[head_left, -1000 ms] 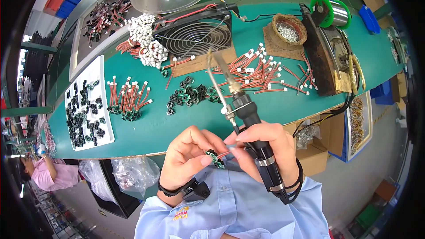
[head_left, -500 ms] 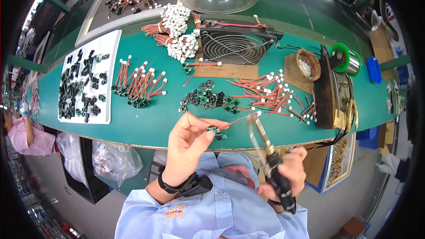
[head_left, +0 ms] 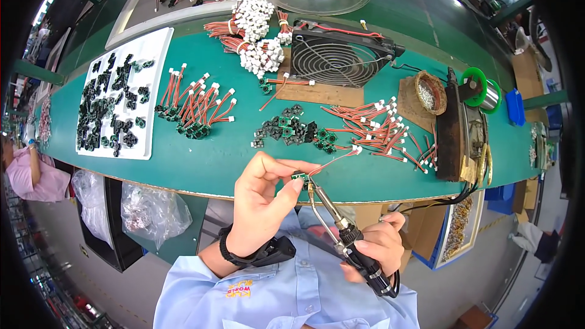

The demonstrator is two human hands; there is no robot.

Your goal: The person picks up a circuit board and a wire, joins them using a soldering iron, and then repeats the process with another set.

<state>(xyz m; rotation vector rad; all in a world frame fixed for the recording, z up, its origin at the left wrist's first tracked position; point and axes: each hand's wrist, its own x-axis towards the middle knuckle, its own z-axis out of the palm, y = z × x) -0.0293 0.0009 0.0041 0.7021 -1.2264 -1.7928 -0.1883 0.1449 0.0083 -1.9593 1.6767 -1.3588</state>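
Observation:
My left hand [head_left: 262, 198] pinches a small green circuit board [head_left: 299, 176] between thumb and fingers. From the board a red wire lead [head_left: 335, 161] runs right, ending in a white connector. My right hand [head_left: 381, 247] is wrapped around a black-handled soldering iron [head_left: 359, 256] with a thin solder feed tube along its shaft. Its tip meets the board or sits right beside it; my fingers partly hide the spot. Just beyond lie loose dark board modules [head_left: 283, 128] and a spread of red wire leads [head_left: 372, 128] with white connectors.
A white tray of black modules [head_left: 146, 128] lies left, with wired boards [head_left: 195, 116] beside it. Bundled leads [head_left: 259, 42] and a black fan [head_left: 341, 55] stand behind. To the right are a tip-cleaning bowl [head_left: 430, 92], a dark iron stand [head_left: 450, 131] and a green solder spool [head_left: 472, 85].
The soldering iron has swung left and its tip has come to the board in my left hand. My left hand has stayed nearly in place, still pinching the board.

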